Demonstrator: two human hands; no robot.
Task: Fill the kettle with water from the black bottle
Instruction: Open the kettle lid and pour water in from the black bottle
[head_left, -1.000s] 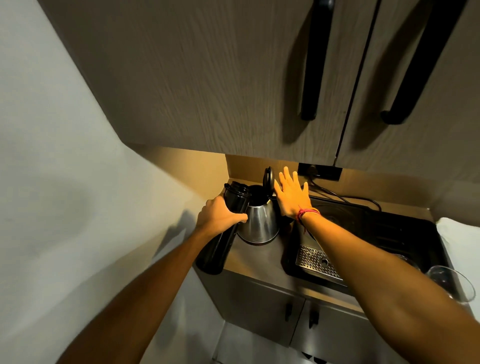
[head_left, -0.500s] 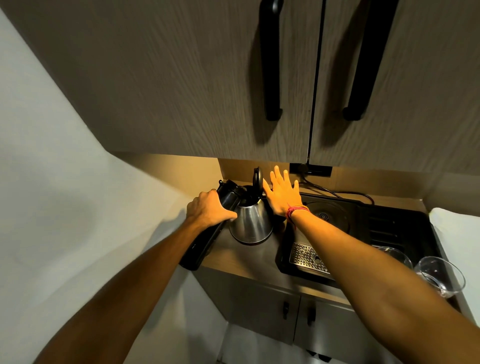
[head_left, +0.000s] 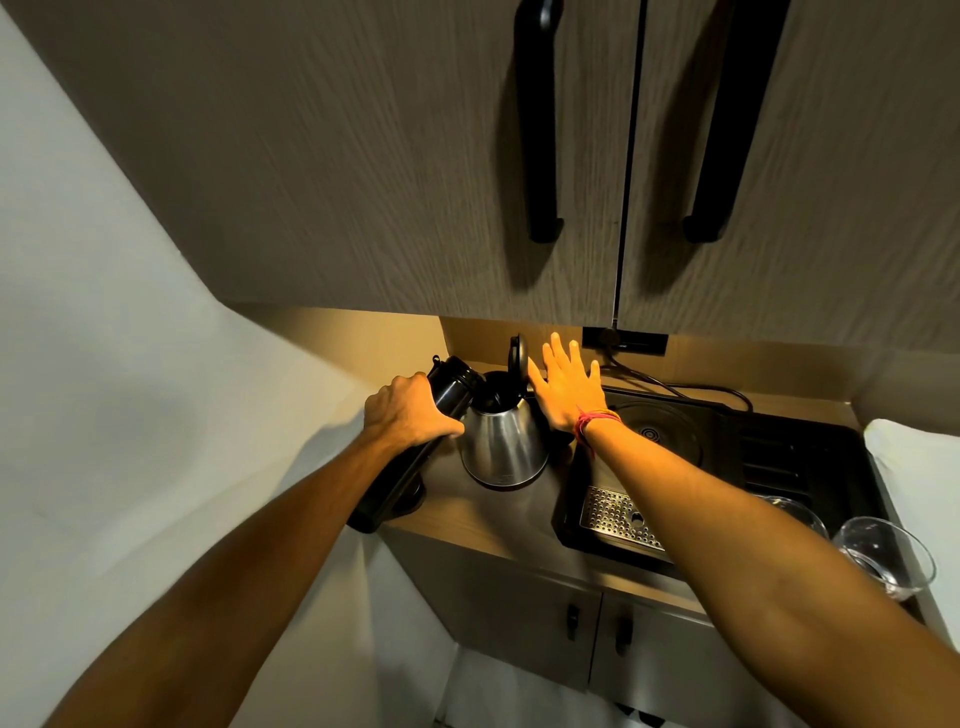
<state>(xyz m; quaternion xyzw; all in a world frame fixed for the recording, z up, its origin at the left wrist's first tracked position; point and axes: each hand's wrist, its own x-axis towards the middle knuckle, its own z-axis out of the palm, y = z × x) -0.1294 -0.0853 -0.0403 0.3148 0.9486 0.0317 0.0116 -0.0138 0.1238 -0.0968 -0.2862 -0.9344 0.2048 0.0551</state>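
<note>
Fingers of my left hand (head_left: 410, 415) wrap the black bottle (head_left: 402, 447), tilted so its mouth meets the open steel kettle (head_left: 504, 447) at frame centre. My right hand (head_left: 569, 387), flat and splayed, holds nothing, beside the raised lid (head_left: 518, 356). Right of centre lie a black tray (head_left: 727, 467) and glasses (head_left: 883, 556).

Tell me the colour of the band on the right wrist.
The wrist band is red-pink thread with an orange strand, seen in the head view, the only one.
</note>
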